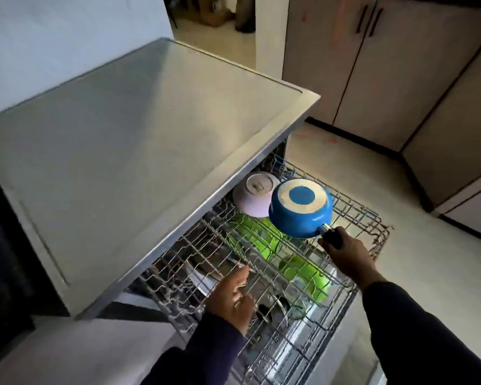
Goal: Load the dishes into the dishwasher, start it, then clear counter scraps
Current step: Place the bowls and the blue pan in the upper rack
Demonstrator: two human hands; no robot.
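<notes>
Dishwasher is open with the upper rack pulled out from under the steel bench. The right hand has its fingers wrapped round the dark handle of a blue pan, holding it upside down just over the middle of the rack. Pan's base faces up, pale ring with a blue circle in the centre. Can't tell if the rim is touching the wires or just hovering.

Right beside the pan, toward the back, there's a pale pink bowl, also flipped over and sitting in the rack, partly tucked under the bench edge. Pan and bowl look like they're touching or very close.

Through the wires you can see green plates standing in the lower rack, 1 bunch under the pan and another nearer the front.

The left hand is at the front-left part of the rack, fingers loosely curled against the wires. Looks like the fingertips rest on a wire, but whether they actually pinch it I can't tell.

Both arms are in dark sleeves. Beige cabinets off to the right, pale floor below.
</notes>
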